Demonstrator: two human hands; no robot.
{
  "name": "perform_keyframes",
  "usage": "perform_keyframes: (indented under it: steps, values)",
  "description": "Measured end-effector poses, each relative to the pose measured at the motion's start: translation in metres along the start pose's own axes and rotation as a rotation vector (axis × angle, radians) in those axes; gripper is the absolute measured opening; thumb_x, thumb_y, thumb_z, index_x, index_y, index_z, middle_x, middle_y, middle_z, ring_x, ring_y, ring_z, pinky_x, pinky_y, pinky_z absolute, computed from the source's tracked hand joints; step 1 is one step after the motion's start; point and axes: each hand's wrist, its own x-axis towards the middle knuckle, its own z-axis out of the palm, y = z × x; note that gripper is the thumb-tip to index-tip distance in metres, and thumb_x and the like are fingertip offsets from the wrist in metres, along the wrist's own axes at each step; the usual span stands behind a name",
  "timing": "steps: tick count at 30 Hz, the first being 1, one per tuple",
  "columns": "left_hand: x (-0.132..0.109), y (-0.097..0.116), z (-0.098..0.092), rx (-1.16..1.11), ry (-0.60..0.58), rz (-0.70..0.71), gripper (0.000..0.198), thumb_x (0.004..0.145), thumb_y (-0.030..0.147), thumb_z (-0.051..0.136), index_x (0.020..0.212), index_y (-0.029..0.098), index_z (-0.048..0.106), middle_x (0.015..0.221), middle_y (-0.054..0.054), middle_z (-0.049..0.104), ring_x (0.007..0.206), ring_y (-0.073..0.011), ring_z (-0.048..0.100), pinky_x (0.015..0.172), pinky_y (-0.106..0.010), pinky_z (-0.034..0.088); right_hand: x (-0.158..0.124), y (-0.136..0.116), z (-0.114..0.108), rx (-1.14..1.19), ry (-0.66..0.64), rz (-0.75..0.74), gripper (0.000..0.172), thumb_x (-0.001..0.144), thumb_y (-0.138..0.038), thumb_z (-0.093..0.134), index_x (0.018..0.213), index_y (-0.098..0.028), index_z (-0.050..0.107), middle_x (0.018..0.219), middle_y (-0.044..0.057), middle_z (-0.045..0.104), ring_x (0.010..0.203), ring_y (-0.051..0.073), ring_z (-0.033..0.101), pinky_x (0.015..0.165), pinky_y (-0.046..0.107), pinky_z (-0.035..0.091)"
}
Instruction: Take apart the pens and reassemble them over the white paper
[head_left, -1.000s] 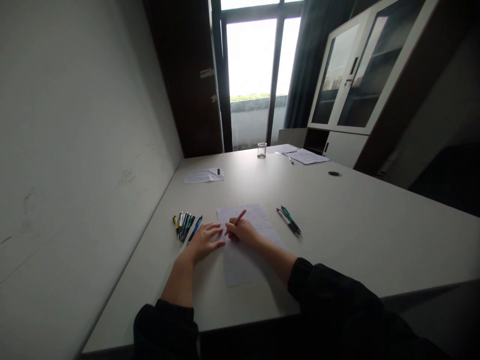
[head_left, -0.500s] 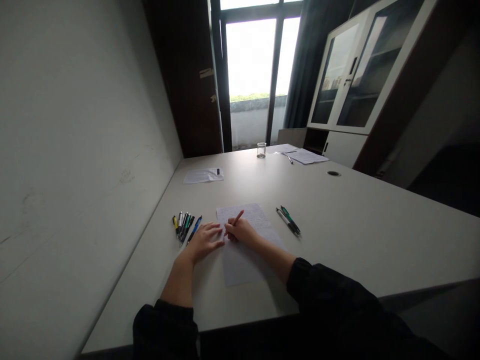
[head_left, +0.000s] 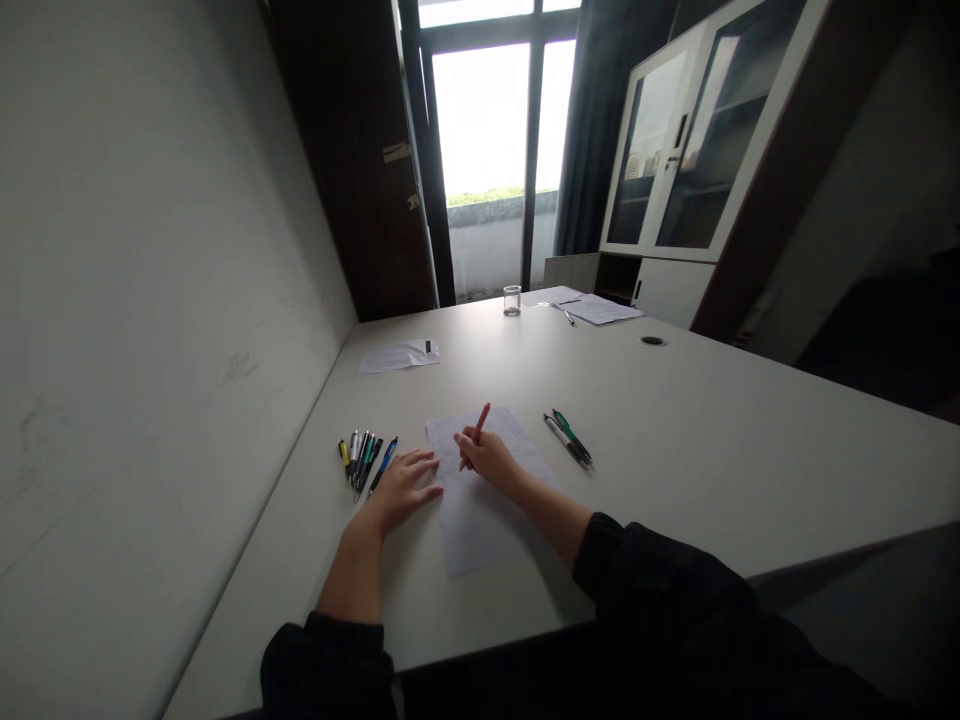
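A broad white surface (head_left: 712, 420) fills most of the view, with a pale wall (head_left: 135, 250) along its left side. Past the far end stand a bright window (head_left: 484, 130) and a cabinet with glass doors (head_left: 679, 170). Nearer, a sheet of paper (head_left: 472, 510) lies flat in front of the person, with lines of handwriting on its upper part and the lower part looking blank.

Two bare forearms in dark sleeves reach in. The left hand (head_left: 405, 487) is palm down, fingers loosely spread, their tips at the sheet's left edge; how firmly they press cannot be told. The right hand (head_left: 490, 457) rests over the middle of the sheet, thumb and fingers pinching a reddish pen (head_left: 483, 417) that leans with its top up and away from the person. Whether its tip touches the paper is too small to tell.

Just left of the left hand lies a cluster of pens (head_left: 364, 462); two more pens (head_left: 568, 438) lie side by side to the right of the sheet.

For tidy writing, the left fingertips would do best bearing lightly on the sheet's margin so it cannot slide, while the right hand keeps a relaxed pinch near the tip, presses evenly, and lifts clear between words so fresh ink is not smeared.
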Motion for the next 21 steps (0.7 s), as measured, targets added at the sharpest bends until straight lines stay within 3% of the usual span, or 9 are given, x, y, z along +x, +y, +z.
perform_keyframes:
  steps: [3, 6, 8, 12, 16, 21]
  values:
    - [0.0, 0.002, -0.001, -0.001, -0.005, -0.005, 0.047, 0.083, 0.048, 0.068, 0.124, 0.024, 0.064, 0.137, -0.008, 0.056, 0.133, -0.0297, 0.042, 0.114, -0.05, 0.03, 0.0, 0.0, -0.01, 0.022, 0.091, -0.012, 0.033, 0.089, -0.043, 0.047, 0.067, -0.019, 0.048, 0.051, -0.003, 0.051, 0.044, 0.01, 0.052, 0.045, 0.019, 0.042]
    - [0.0, 0.004, -0.002, -0.008, -0.005, -0.017, 0.048, 0.083, 0.048, 0.068, 0.123, 0.023, 0.065, 0.137, -0.009, 0.056, 0.133, -0.0293, 0.043, 0.114, -0.05, 0.03, -0.004, -0.002, -0.022, 0.037, 0.178, -0.056, 0.025, 0.086, -0.044, 0.053, 0.089, -0.019, 0.054, 0.057, -0.006, 0.05, 0.046, 0.011, 0.05, 0.043, 0.02, 0.042]
    - [0.0, 0.004, -0.002, -0.013, -0.006, -0.025, 0.048, 0.083, 0.047, 0.068, 0.124, 0.023, 0.064, 0.137, -0.009, 0.056, 0.133, -0.0292, 0.043, 0.114, -0.05, 0.031, -0.007, -0.002, -0.033, 0.029, 0.22, -0.097, 0.037, 0.083, -0.04, 0.058, 0.112, -0.02, 0.051, 0.061, -0.007, 0.051, 0.05, 0.012, 0.052, 0.045, 0.021, 0.044]
    - [-0.001, 0.005, -0.002, -0.024, -0.005, -0.033, 0.048, 0.083, 0.047, 0.069, 0.123, 0.021, 0.065, 0.137, -0.01, 0.056, 0.133, -0.0288, 0.043, 0.114, -0.049, 0.031, -0.013, -0.001, -0.057, -0.016, 0.301, -0.112, 0.074, 0.08, -0.034, 0.059, 0.145, -0.023, 0.025, 0.063, -0.008, 0.053, 0.052, 0.013, 0.055, 0.046, 0.021, 0.046]
    - [-0.002, 0.005, -0.002, -0.031, -0.001, -0.026, 0.048, 0.083, 0.047, 0.068, 0.123, 0.021, 0.065, 0.137, -0.01, 0.056, 0.132, -0.0279, 0.045, 0.115, -0.048, 0.031, -0.018, 0.003, -0.085, -0.008, 0.379, -0.091, 0.083, 0.079, -0.033, 0.057, 0.15, -0.024, 0.015, 0.063, -0.009, 0.052, 0.049, 0.013, 0.054, 0.043, 0.02, 0.046]
    - [-0.005, 0.002, 0.0, -0.036, 0.01, -0.029, 0.047, 0.082, 0.048, 0.068, 0.122, 0.023, 0.065, 0.137, -0.008, 0.057, 0.132, -0.0277, 0.045, 0.114, -0.049, 0.032, -0.021, 0.011, -0.121, -0.06, 0.472, -0.035, 0.065, 0.079, -0.033, 0.051, 0.141, -0.024, 0.033, 0.061, -0.007, 0.053, 0.048, 0.012, 0.053, 0.042, 0.018, 0.042]
